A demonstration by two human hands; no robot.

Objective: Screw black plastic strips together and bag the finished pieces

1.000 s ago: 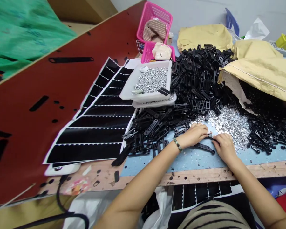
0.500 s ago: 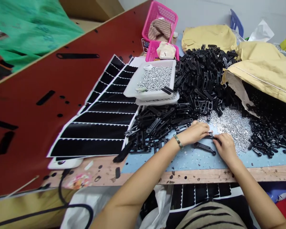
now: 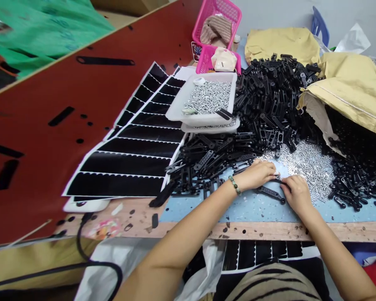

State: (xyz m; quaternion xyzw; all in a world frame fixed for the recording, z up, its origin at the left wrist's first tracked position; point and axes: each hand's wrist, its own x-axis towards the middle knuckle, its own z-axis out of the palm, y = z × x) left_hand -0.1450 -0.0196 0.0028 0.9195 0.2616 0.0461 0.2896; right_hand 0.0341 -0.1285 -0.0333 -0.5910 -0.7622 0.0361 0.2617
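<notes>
My left hand [image 3: 259,174], with a beaded bracelet [image 3: 235,185] at the wrist, is closed over the left end of a small black plastic part [image 3: 277,180]. The other end of that part is pinched in my right hand [image 3: 297,191]. A small silver piece shows on it between my fingertips, too small to name. Just below my hands, a perforated black plastic arm [image 3: 271,193] lies on the blue mat [image 3: 244,211]. Behind and right of my hands spreads a heap of silver pins or screws [image 3: 313,163]. My fingers partly hide the held part.
A big pile of black plastic arms [image 3: 269,96] rises behind my hands. Left of it, a white tray [image 3: 175,109] of metal pins sits on another tray. A paper sack [image 3: 357,94] spills small black parts [image 3: 354,184] at right. Black sticker sheets [image 3: 122,167] and a red panel [image 3: 44,138] occupy the left.
The camera view has shifted slightly, moving the background a little. Both hands keep hold of the black part in nearly the same place.
</notes>
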